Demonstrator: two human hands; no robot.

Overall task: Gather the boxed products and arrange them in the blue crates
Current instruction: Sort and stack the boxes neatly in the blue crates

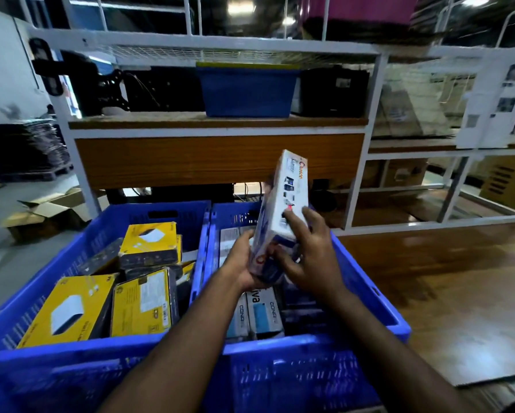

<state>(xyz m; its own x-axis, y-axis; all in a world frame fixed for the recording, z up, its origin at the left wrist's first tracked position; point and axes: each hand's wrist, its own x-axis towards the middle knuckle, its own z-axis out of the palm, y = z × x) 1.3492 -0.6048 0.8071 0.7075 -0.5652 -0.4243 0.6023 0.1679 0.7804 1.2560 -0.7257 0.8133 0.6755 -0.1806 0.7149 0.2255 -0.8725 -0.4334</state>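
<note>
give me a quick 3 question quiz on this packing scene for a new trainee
1. True or false: both hands grip the white box.
2. Which crate holds the yellow boxes? A) left crate B) right crate C) shelf bin
3. Fill in: the white box is held above the ___ crate.

Key: 1 true: left hand and right hand both hold it. 2 A. 3 right.

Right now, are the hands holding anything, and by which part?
Both hold one white boxed product, upright over the right blue crate. The left hand cups its bottom end; the right hand grips its lower side.
</note>
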